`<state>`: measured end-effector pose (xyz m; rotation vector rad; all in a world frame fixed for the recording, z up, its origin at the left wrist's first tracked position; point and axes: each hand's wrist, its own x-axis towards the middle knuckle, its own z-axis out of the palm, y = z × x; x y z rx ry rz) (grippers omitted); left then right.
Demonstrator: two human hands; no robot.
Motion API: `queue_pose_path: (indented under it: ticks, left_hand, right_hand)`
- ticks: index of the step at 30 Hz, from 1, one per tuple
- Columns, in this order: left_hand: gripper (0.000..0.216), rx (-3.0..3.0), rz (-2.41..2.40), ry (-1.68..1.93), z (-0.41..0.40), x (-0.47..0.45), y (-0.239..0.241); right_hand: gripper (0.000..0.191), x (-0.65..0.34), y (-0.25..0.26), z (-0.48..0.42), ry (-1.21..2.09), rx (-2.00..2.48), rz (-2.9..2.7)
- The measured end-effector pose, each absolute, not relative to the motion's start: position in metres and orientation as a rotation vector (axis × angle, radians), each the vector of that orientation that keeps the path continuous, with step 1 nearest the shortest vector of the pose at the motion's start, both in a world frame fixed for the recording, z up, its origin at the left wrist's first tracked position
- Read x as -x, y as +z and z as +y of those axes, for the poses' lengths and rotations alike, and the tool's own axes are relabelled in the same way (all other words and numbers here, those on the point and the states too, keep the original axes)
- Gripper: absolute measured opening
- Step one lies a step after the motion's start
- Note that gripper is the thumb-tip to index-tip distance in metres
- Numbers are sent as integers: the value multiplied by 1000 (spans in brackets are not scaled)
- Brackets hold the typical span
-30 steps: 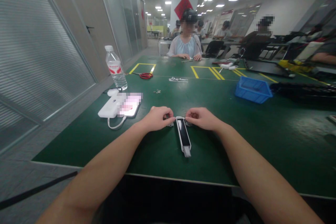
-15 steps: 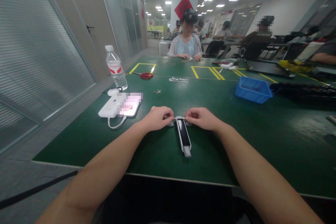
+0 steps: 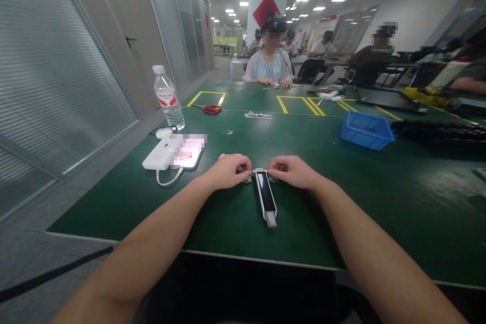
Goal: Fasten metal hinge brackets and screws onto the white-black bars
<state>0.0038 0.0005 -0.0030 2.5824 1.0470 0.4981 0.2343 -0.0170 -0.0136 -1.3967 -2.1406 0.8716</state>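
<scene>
A long narrow black part with a white rim [image 3: 265, 197] lies on the green table [image 3: 334, 202], pointing toward me. My left hand [image 3: 227, 170] is closed in a pinch at the left side of its far end. My right hand [image 3: 291, 171] is pinched at the right side of that same end. Both hands hold small metal pieces there, too small to name. The fingertips hide where the pieces meet the part.
A water bottle [image 3: 168, 97], a white power bank [image 3: 160, 156] with cable and a phone lie at the left. Red scissors [image 3: 211, 109], small metal parts [image 3: 258, 115] and a blue bin [image 3: 366, 130] sit farther back. A person [image 3: 270, 58] works across the table.
</scene>
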Motion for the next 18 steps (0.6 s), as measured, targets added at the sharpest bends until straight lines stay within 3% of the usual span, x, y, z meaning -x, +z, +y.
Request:
queue_pose_path:
  ticks: [18]
  left_hand:
    - [16,-2592,1014,520,1,-3,-4]
  right_hand:
    - [17,-234,-12,-18,875,1396,-2130]
